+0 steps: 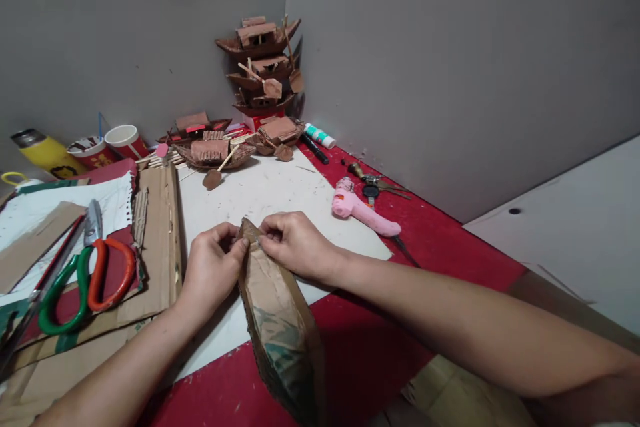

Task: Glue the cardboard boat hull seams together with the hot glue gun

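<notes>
A boat-shaped cardboard hull lies lengthwise in front of me, its pointed tip away from me. My left hand pinches the left side of that tip with closed fingers. My right hand pinches the right side of the same tip, fingers pressed together. Both hands meet at the tip over a white sheet on the red table.
A pink glue gun lies right of the hands, with keys and a marker behind it. Scissors with green and orange handles rest on cardboard sheets at left. Finished cardboard boats are stacked in the corner, cups at back left.
</notes>
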The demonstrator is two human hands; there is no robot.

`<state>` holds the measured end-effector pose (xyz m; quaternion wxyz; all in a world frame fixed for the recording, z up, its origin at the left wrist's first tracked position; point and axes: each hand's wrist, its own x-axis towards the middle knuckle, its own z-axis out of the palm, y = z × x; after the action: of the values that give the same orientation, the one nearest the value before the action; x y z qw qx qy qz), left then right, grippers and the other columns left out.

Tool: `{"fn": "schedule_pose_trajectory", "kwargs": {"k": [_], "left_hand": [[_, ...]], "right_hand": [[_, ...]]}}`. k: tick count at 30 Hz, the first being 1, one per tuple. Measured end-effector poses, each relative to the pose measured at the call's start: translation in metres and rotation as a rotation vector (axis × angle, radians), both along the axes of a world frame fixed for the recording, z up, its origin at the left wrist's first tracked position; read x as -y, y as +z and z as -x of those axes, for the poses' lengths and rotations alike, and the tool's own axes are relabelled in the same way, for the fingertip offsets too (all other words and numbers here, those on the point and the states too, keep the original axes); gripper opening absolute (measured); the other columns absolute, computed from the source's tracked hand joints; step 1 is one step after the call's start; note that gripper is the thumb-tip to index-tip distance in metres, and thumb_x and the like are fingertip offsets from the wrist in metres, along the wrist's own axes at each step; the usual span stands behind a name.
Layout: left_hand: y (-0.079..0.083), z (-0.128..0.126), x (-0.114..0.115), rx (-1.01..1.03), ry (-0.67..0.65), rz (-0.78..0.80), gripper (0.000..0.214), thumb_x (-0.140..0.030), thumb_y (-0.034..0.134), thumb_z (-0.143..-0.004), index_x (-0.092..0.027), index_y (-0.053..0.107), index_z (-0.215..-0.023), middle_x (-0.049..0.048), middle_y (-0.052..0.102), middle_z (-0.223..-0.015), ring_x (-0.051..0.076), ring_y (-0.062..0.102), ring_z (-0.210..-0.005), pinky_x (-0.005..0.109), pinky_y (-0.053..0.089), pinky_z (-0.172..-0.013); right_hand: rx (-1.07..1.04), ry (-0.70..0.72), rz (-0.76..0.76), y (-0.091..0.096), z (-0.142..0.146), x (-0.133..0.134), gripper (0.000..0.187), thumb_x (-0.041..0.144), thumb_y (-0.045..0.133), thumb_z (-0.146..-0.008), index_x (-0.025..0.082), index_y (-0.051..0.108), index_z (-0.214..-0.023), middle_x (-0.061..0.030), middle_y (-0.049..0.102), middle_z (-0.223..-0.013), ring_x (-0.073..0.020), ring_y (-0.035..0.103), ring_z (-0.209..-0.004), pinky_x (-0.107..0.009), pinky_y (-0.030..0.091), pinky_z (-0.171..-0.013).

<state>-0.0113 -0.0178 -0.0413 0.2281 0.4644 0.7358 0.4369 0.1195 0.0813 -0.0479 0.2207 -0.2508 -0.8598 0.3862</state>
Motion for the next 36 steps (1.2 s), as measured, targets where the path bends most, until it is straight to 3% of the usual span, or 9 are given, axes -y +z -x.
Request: {"fn": "schedule_pose_trajectory", "kwargs": {"k": [6, 10, 14, 21, 24, 28, 36], "left_hand": [[-0.004, 0.002, 0.001, 0.003, -0.025, -0.056, 0.013, -0.028, 0.059, -0.076, -0.016, 0.063, -0.074, 0.0010, 0.061, -0.069, 0.015, 0.052, -0.065, 0.027, 0.040, -0.063], [-0.006, 0.004, 0.003, -0.062, -0.028, -0.077, 0.018, -0.029, 0.058, -0.079, -0.016, 0.067, -0.088, 0.0034, 0.066, -0.080, 0.017, 0.057, -0.074, 0.029, 0.043, -0.070], [-0.005, 0.004, 0.004, -0.004, -0.048, -0.081, 0.019, -0.031, 0.058, -0.080, -0.016, 0.067, -0.087, 0.0041, 0.067, -0.080, 0.017, 0.058, -0.074, 0.029, 0.044, -0.070], [-0.001, 0.005, 0.005, 0.187, 0.097, -0.192, 0.036, -0.040, 0.060, -0.081, -0.016, 0.062, -0.107, 0.0030, 0.064, -0.081, 0.014, 0.056, -0.068, 0.027, 0.044, -0.063], [0.001, 0.007, 0.005, 0.263, 0.166, -0.253, 0.033, -0.035, 0.062, -0.077, -0.016, 0.062, -0.105, 0.0008, 0.060, -0.077, 0.012, 0.053, -0.063, 0.025, 0.042, -0.060], [0.002, 0.011, 0.003, 0.276, 0.177, -0.265, 0.032, -0.024, 0.065, -0.071, -0.015, 0.064, -0.102, 0.0022, 0.062, -0.084, 0.012, 0.054, -0.068, 0.024, 0.042, -0.063], [-0.003, 0.015, 0.002, 0.305, 0.132, -0.252, 0.033, -0.023, 0.067, -0.072, -0.015, 0.064, -0.104, 0.0064, 0.066, -0.095, 0.015, 0.059, -0.083, 0.027, 0.045, -0.078]], "right_hand": [[-0.018, 0.020, 0.077, 0.006, -0.004, -0.002, 0.010, 0.014, 0.058, -0.076, 0.012, 0.068, -0.073, 0.0012, 0.057, -0.060, -0.0084, 0.047, -0.057, -0.020, 0.034, -0.055], [-0.020, 0.042, 0.042, 0.008, -0.005, -0.002, 0.015, 0.019, 0.058, -0.079, 0.012, 0.071, -0.083, -0.0011, 0.063, -0.066, -0.0098, 0.051, -0.060, -0.022, 0.036, -0.057], [-0.037, 0.053, -0.002, 0.006, -0.004, -0.004, 0.017, 0.016, 0.054, -0.080, 0.012, 0.070, -0.078, -0.0018, 0.064, -0.066, -0.0103, 0.051, -0.060, -0.022, 0.036, -0.058], [-0.081, -0.112, -0.085, 0.000, 0.000, -0.019, 0.018, 0.015, 0.050, -0.078, 0.013, 0.068, -0.074, -0.0012, 0.062, -0.063, -0.0106, 0.050, -0.059, -0.022, 0.035, -0.057], [-0.068, -0.133, -0.083, -0.002, 0.001, -0.025, 0.018, 0.014, 0.050, -0.076, 0.013, 0.067, -0.071, -0.0005, 0.060, -0.061, -0.0105, 0.049, -0.058, -0.022, 0.034, -0.056], [-0.061, -0.079, -0.028, -0.001, 0.003, -0.025, 0.018, 0.016, 0.050, -0.076, 0.012, 0.067, -0.071, 0.0003, 0.058, -0.060, -0.0101, 0.047, -0.058, -0.021, 0.033, -0.055], [-0.069, 0.003, 0.017, 0.001, 0.003, -0.022, 0.020, 0.022, 0.053, -0.080, 0.012, 0.070, -0.078, -0.0003, 0.059, -0.061, -0.0100, 0.047, -0.058, -0.022, 0.033, -0.055]]}}
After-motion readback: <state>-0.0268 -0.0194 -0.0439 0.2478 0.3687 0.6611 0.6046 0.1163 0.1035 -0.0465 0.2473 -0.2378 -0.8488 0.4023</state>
